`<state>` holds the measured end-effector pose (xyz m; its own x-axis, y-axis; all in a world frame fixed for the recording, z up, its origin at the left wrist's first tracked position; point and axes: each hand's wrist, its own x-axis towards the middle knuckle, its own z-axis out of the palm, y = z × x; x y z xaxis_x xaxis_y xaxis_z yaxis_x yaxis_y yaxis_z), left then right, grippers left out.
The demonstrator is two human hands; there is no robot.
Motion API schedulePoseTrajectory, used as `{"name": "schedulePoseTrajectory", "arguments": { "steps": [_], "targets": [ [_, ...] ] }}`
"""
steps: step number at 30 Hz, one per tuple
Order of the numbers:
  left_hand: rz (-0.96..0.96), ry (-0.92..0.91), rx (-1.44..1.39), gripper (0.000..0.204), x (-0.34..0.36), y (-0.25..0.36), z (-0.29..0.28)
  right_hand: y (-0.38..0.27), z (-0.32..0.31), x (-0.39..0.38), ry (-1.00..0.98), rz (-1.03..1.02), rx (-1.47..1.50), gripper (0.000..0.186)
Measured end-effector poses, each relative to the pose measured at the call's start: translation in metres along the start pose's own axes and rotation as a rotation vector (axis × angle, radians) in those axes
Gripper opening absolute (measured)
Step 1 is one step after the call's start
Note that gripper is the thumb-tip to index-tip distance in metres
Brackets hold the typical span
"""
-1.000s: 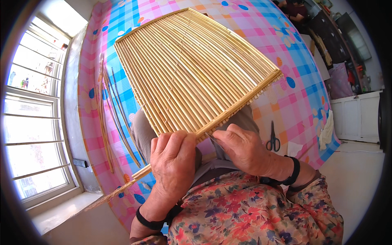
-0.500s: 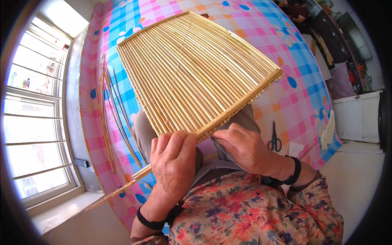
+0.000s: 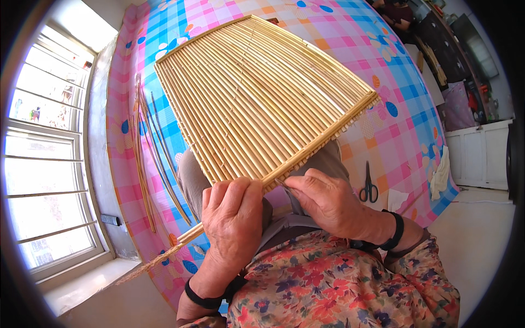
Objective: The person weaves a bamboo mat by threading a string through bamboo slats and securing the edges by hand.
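A mat of pale reed sticks [image 3: 262,93], with wooden edge strips, rests across my lap. My left hand [image 3: 229,218] has its fingers wrapped over the mat's near edge, where a rod sticks out down-left with rope [image 3: 158,259] at its end. My right hand [image 3: 322,202] pinches a small, thin item, too small to name, against the underside of that edge, just right of my left hand. Scissors with dark handles [image 3: 367,188] lie right of my knees, beside a white scrap [image 3: 398,199].
Long thin strips [image 3: 143,164] lie at left on a checked floor sheet [image 3: 394,142], near a barred window [image 3: 41,186]. A white cloth [image 3: 440,175] lies at right. Another person [image 3: 394,13] is at the upper right, beside dark furniture [image 3: 454,65].
Both hands stay at the same spot on the mat's edge. My right hand has shifted very slightly, and a thin grey shape seen below its fingers half a second ago no longer shows.
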<state>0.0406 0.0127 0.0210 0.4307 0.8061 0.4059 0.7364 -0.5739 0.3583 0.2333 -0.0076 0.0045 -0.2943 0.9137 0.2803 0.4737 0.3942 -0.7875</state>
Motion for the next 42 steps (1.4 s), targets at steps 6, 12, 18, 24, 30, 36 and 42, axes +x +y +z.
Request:
{"name": "schedulePoseTrajectory", "arguments": {
  "steps": [6,12,18,24,30,36,42],
  "targets": [
    [0.009,0.007,0.009,0.03,-0.001,0.001,0.001,-0.001,-0.004,-0.001,-0.044,0.027,0.032,0.028],
    [0.016,-0.001,0.008,0.031,-0.004,0.0,0.003,-0.005,-0.007,0.005,-0.079,0.053,0.018,0.026],
    [0.014,-0.004,-0.012,0.033,-0.009,-0.001,0.007,-0.004,-0.003,0.006,-0.102,0.056,-0.012,0.019],
    [0.029,-0.008,-0.036,0.034,-0.009,-0.002,0.006,-0.003,0.0,0.007,-0.082,0.037,-0.023,0.015],
    [0.011,0.003,-0.038,0.028,-0.009,0.0,0.009,0.002,0.005,0.009,-0.074,-0.009,-0.06,0.013],
    [-0.014,-0.001,-0.03,0.024,-0.008,0.003,0.009,0.004,-0.001,0.005,-0.096,0.058,-0.074,0.018],
    [0.002,-0.002,-0.001,0.025,-0.01,0.002,0.01,-0.005,-0.01,-0.005,-0.087,0.131,-0.027,0.022]
  ]
}}
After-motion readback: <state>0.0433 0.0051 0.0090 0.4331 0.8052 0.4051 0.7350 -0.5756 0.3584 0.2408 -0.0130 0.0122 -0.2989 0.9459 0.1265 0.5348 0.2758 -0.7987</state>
